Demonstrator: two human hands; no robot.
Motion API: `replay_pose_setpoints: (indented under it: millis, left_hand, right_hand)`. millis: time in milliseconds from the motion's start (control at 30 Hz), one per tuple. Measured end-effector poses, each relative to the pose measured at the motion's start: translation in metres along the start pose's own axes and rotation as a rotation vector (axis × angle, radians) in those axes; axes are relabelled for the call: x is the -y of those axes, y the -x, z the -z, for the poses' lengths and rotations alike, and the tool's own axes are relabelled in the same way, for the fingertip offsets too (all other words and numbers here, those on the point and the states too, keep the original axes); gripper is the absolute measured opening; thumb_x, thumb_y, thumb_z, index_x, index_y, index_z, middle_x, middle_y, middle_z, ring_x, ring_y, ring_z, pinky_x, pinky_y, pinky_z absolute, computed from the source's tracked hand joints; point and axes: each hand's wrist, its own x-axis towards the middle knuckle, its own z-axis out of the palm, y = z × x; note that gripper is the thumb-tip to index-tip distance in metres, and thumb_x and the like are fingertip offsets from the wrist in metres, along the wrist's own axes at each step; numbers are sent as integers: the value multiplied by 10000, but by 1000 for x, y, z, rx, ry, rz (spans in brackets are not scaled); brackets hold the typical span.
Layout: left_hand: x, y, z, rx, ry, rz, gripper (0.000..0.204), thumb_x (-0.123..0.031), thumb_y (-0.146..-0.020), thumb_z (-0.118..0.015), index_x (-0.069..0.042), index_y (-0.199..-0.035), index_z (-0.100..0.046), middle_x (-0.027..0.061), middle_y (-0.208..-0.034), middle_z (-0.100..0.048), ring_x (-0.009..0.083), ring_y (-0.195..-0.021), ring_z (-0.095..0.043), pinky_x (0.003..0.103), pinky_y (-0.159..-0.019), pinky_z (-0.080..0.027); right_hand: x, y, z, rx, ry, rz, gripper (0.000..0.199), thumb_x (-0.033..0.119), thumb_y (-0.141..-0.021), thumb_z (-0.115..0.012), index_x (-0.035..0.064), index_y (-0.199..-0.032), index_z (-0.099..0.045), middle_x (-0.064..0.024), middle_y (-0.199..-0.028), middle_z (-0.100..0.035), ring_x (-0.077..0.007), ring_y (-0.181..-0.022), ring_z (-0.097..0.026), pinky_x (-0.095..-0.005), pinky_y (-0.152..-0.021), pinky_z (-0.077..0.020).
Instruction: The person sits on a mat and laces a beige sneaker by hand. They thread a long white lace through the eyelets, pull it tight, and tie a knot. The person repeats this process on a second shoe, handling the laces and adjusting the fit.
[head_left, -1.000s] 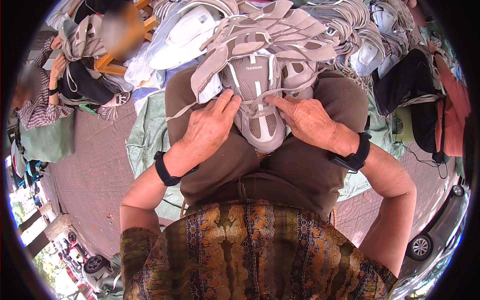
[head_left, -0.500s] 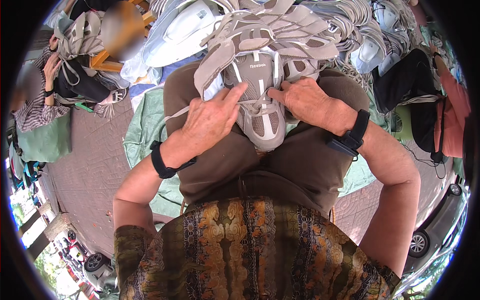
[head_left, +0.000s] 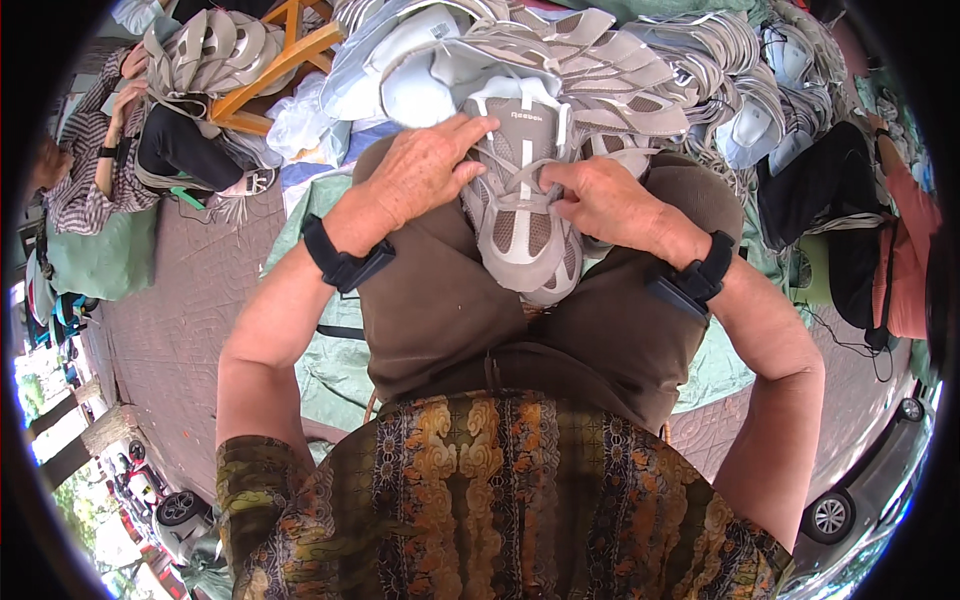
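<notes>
A grey-brown mesh shoe upper [head_left: 520,150] with white stripes lies across my lap, its toe pointing toward me. A pale flat shoelace [head_left: 525,180] crosses its tongue. My left hand [head_left: 425,170] is closed on the upper's left edge, with index finger and thumb beside the tongue; its other fingertips are hidden. My right hand [head_left: 615,205] pinches the shoelace at the right side of the lacing, thumb and index finger bent together. Directly beyond lies a bundle of similar uppers [head_left: 600,60], some showing light blue lining.
More stacked uppers [head_left: 750,120] lie at the far right. At the far left are a wooden stool [head_left: 240,115] and a clear plastic bag [head_left: 305,120]. Co-workers sit left and right, one in a checked sleeve [head_left: 85,215]. Green sheeting [head_left: 325,385] covers ground beneath me.
My left hand has drawn away from the lace crossing to the upper's left edge. My right hand stays at the lacing. The view has shifted slightly, and more light blue lining shows beyond.
</notes>
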Motion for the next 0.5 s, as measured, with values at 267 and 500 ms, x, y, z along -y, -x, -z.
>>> replay_pose_setpoints:
  millis: [267,500]
  left_hand:
    - [-26,28,-3,-6,46,-26,274,-114,-848,-589,-89,-1111,-513,111,-738,-587,312,-736,-609,429,-626,-478]
    - [-26,26,2,16,167,30,104,-150,-857,-584,-53,-893,-581,131,-639,-561,322,-634,-583,420,-596,-457]
  right_hand:
    - [-2,21,-12,-115,-172,-12,236,-14,-802,-604,38,-1031,-572,-120,-715,-599,-289,-637,-596,-367,-627,-485]
    - [1,21,-16,-163,-14,46,202,-3,-803,-599,39,-999,-568,-147,-766,-630,-349,-742,-627,-406,-650,-492]
